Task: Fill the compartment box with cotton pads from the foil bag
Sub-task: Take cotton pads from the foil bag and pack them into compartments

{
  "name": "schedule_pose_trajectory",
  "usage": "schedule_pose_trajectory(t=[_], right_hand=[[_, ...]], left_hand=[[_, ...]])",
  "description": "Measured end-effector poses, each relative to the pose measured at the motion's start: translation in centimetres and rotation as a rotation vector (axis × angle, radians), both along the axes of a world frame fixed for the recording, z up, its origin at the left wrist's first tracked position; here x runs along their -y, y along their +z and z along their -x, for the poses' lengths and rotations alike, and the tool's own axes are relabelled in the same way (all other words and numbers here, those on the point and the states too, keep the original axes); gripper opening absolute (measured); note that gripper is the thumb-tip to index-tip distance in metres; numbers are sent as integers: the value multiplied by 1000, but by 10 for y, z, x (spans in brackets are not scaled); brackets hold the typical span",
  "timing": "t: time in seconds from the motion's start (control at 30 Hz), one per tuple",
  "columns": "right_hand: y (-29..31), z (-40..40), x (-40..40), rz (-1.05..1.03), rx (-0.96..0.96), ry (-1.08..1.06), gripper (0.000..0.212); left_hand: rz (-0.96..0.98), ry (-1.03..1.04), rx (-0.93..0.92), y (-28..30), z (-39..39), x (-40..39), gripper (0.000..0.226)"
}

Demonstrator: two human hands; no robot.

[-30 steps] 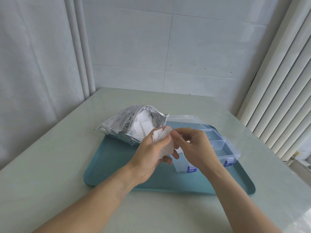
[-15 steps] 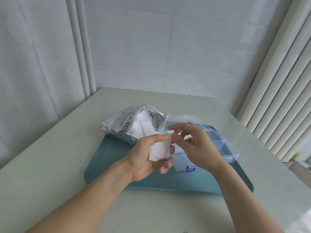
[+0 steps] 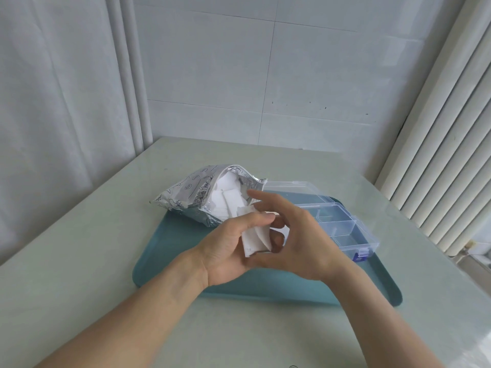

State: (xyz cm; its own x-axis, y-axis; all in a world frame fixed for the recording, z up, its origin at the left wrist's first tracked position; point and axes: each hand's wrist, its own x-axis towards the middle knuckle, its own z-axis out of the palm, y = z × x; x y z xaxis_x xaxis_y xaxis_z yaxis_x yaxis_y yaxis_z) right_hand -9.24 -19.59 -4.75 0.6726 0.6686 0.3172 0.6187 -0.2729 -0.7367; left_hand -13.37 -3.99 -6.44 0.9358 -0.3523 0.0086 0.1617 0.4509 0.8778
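My left hand [image 3: 225,251] grips a small stack of white cotton pads [image 3: 255,240] above the teal tray [image 3: 170,251]. My right hand [image 3: 303,240] meets it from the right, its thumb under the stack and curled fingers against the stack's right edge, its index finger raised. Behind them the foil bag [image 3: 186,197] lies on its side, mouth open toward the box, with more white pads inside [image 3: 225,200]. The clear compartment box [image 3: 345,229] with blue latches stands on the tray at the right, lid [image 3: 292,187] folded back; my right hand hides its left part.
The tray sits on a pale green table [image 3: 79,261]. A white curtain [image 3: 53,102] hangs at the left, a tiled wall stands behind, and vertical blinds [image 3: 446,155] line the right side close to the table edge.
Both hands have lifted a little and drawn toward the bag. My right hand moved from picking at the stack's top to wrapping its thumb beneath it.
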Motion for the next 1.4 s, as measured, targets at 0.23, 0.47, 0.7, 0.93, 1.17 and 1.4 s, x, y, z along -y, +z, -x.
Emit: schedule_pose_trajectory(t=[0.23, 0.47, 0.7, 0.93, 1.17, 1.4], right_hand=[[-2, -7, 5, 116, 78, -63, 82], [-3, -4, 6, 53, -83, 49, 87], [-5, -8, 7, 44, -49, 8, 71], [-7, -6, 4, 134, 69, -5, 86], [-7, -6, 2, 101, 98, 22, 93], [-6, -4, 1, 8, 5, 47, 80]], left_hand=[[-113, 76, -9, 1, 1, 1, 14], [-94, -87, 10, 2, 5, 3, 44], [-93, -41, 2, 2, 4, 2, 25], [-203, -11, -10, -2, 4, 6, 27], [-150, 5, 45, -2, 8, 8, 13], [-97, -43, 59, 0, 8, 5, 13]])
